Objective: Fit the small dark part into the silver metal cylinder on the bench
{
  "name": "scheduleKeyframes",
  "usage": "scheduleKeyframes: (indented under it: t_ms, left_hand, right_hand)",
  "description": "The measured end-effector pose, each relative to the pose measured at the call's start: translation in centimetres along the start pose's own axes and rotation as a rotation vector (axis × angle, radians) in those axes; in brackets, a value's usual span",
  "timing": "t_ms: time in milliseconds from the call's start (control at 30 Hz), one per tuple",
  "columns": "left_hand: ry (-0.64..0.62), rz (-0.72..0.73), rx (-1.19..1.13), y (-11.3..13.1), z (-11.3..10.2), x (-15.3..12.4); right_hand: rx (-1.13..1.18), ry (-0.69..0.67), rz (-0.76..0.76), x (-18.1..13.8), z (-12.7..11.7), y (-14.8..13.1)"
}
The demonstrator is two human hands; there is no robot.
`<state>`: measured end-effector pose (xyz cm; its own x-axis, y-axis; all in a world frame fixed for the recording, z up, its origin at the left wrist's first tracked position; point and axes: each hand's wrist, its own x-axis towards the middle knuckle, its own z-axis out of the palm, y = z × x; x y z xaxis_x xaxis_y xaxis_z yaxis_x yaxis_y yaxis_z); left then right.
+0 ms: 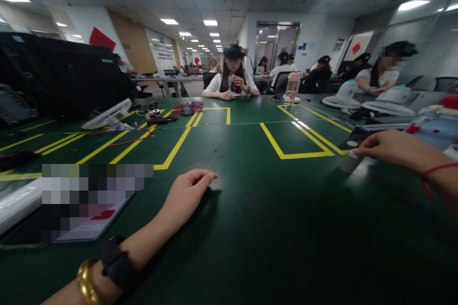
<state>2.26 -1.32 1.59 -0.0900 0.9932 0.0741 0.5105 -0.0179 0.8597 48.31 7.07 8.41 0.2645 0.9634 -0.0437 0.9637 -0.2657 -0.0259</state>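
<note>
At the right, my right hand (388, 150) pinches the top of a small grey cylinder (349, 162) between thumb and fingers. The cylinder looks tilted, close to the green table top; its exact kind is too blurred to tell. My left hand (191, 190) hovers low over or rests on the table near the middle, with thumb and fingers drawn together. Nothing shows at its fingertips, and the palm side is hidden. Left of that forearm lies a flat device (96, 224), partly covered by a pixelated patch.
Yellow tape (306, 156) marks outlines on the green table (250, 228). At the left are a white fan (107, 114), wires (188, 108) and a black case (64, 66). A bottle (292, 86), more fans (341, 95) and a plush toy (434, 124) stand right. A person (232, 76) sits opposite.
</note>
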Motion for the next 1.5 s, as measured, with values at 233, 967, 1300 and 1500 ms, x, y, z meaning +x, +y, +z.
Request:
scheduleKeyframes:
  t_ms: [233,967,1300,1500]
  left_hand:
    - [-0.013,0.006,0.017,-0.1,-0.1,0.1]
    - [-0.079,0.181,0.016,0.5,0.5,-0.4]
    - [-0.169,0.412,0.053,5.1,2.0,-3.2]
    - [-0.225,0.334,0.16,2.9,2.2,-2.9]
  right_hand:
    - [0.114,-0.015,-0.091,0.1,0.4,0.7]
    - [0.821,-0.052,-0.969,-16.6,8.6,-18.5]
    - [0.93,-0.118,-0.876,-16.2,9.3,-18.6]
    - [0.889,0.025,-0.84,-16.0,8.8,-18.4]
